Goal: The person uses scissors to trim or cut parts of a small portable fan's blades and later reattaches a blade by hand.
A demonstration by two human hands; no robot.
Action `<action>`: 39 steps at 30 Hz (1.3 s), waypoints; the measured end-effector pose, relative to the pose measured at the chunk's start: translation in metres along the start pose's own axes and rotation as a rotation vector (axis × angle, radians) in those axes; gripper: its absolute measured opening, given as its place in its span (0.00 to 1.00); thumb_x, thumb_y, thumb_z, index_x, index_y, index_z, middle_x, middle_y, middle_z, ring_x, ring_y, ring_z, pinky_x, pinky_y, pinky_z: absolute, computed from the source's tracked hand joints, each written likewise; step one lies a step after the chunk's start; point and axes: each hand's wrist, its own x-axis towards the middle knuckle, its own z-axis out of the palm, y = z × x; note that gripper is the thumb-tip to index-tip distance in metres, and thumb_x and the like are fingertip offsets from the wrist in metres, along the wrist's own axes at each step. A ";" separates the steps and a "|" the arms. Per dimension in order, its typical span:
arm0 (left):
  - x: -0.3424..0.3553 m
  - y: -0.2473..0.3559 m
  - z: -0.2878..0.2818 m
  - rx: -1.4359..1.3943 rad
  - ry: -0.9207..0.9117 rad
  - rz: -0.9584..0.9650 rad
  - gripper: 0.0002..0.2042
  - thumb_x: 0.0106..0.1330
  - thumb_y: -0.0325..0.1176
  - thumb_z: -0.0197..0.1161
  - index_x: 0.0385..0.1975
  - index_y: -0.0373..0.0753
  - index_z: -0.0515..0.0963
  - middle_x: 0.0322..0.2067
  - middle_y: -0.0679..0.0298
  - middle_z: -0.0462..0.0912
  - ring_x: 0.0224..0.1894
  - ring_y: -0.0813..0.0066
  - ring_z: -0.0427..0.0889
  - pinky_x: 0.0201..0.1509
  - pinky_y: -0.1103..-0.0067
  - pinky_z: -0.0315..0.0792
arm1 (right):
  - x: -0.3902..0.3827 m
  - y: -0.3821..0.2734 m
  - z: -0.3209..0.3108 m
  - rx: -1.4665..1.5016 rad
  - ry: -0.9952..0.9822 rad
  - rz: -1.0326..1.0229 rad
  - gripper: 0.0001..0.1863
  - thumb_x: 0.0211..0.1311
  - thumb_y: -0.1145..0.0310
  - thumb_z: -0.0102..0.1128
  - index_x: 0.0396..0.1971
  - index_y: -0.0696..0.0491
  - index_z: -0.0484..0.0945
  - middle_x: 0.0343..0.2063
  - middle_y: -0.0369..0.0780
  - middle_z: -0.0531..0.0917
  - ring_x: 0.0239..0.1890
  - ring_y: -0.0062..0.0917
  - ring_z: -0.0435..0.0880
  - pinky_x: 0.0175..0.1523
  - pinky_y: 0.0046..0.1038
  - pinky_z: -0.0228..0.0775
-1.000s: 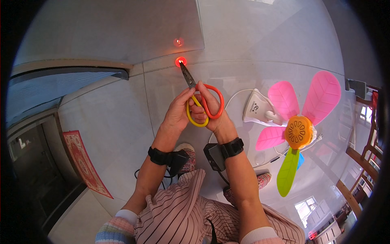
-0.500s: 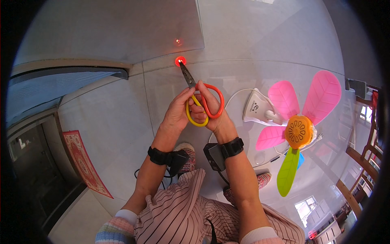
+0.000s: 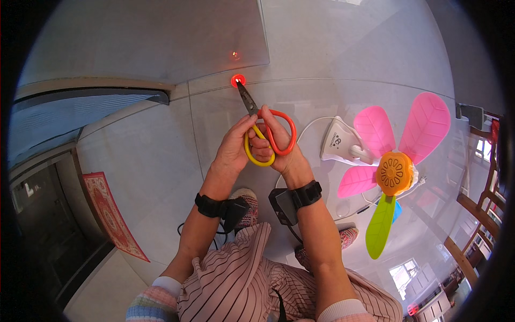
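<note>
Pale, glossy tiled floor [image 3: 306, 96] here, with a shiny grey panel [image 3: 150, 37] up top and a red patterned rug [image 3: 115, 214] off to the left. On the right there's a toy-looking fan [image 3: 395, 173], pink and green leaf blades around an orange hub, with its white base [image 3: 340, 142] and some loose cord near it.

The scissors [image 3: 248, 102] are out in front of the person, dead centre, blades pointing away toward a small glowing red light [image 3: 234, 79] by the panel. The tip overlaps the glow from this angle, but I honestly can't tell if it's touching or just above. Blades look together.

Both hands are on them. The left hand [image 3: 236, 140] has its fingers curled in around the yellow loop side, thumb up by the pivot. The right hand [image 3: 277, 130] is wrapped in on the orange loop, thumb pressed near the pivot too. No real gap in either grip, though the hands hide some of the fingers.

Handling-wise I'd guess they're light and stiff, not fragile, with slick metal up front and grippier coated loops. So I'd grab the loops or just behind the pivot and stay off the blades, especially if that glow is hot.
</note>
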 end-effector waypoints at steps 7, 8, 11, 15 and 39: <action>-0.003 0.001 0.003 0.000 0.021 -0.003 0.07 0.66 0.37 0.55 0.29 0.43 0.72 0.20 0.72 0.73 0.24 0.82 0.73 0.28 0.84 0.70 | 0.001 0.001 -0.002 -0.001 -0.004 0.004 0.33 0.58 0.36 0.44 0.16 0.55 0.71 0.04 0.31 0.62 0.04 0.15 0.61 0.10 0.14 0.54; -0.003 0.002 0.004 0.000 0.020 -0.006 0.07 0.66 0.37 0.55 0.29 0.43 0.72 0.20 0.72 0.73 0.24 0.82 0.73 0.28 0.84 0.70 | 0.001 0.001 -0.002 -0.002 0.000 0.004 0.33 0.58 0.36 0.44 0.16 0.54 0.71 0.04 0.31 0.62 0.03 0.15 0.61 0.10 0.14 0.54; -0.003 0.001 0.006 0.004 0.027 0.007 0.07 0.66 0.38 0.55 0.29 0.43 0.72 0.20 0.72 0.73 0.24 0.82 0.73 0.28 0.84 0.69 | 0.000 0.000 0.000 -0.009 0.004 0.004 0.33 0.58 0.35 0.44 0.16 0.54 0.71 0.04 0.31 0.62 0.04 0.15 0.61 0.10 0.14 0.54; -0.004 0.001 0.008 0.010 0.038 0.009 0.07 0.66 0.38 0.55 0.29 0.43 0.72 0.21 0.72 0.72 0.25 0.82 0.73 0.28 0.84 0.69 | -0.001 -0.001 0.001 -0.016 0.006 0.004 0.33 0.58 0.35 0.44 0.16 0.54 0.70 0.04 0.31 0.62 0.04 0.15 0.61 0.10 0.14 0.54; -0.003 0.000 0.009 -0.016 0.071 -0.015 0.05 0.65 0.35 0.55 0.30 0.43 0.70 0.18 0.73 0.69 0.22 0.83 0.72 0.26 0.86 0.69 | -0.004 0.000 0.004 0.007 0.027 -0.006 0.32 0.62 0.39 0.41 0.20 0.56 0.71 0.06 0.30 0.60 0.04 0.14 0.56 0.10 0.14 0.48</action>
